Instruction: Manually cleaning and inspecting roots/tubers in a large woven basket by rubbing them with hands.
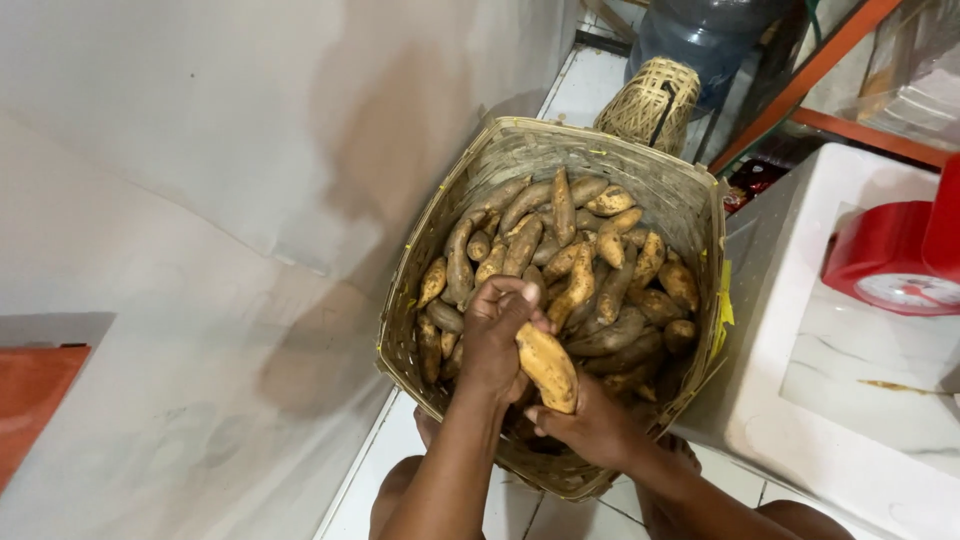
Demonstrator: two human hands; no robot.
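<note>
Head view: looking straight down at two bare hands over a basket of tubers.
Left hand: closed in a fist over the top end of one sweet potato, fingers curled tight around it.
Right hand: cupped under the lower end of the same tuber, thumb and fingers wrapped on it from below.
Sweet potato: yellow-brown, dusty, lifted just above the near edge of the heap, tilted with its blunt end toward the person.
Woven basket: large, bamboo, filled with many more sweet potatoes lying in all directions; it stands on a white tiled floor.
Handling judgement: a firm two-handed grip suits it; support the tuber from below so it does not slip back into the heap.
Surroundings: a pale wall at left, a small woven basket and a blue water jug beyond, a white tub and red scale at right.
</note>
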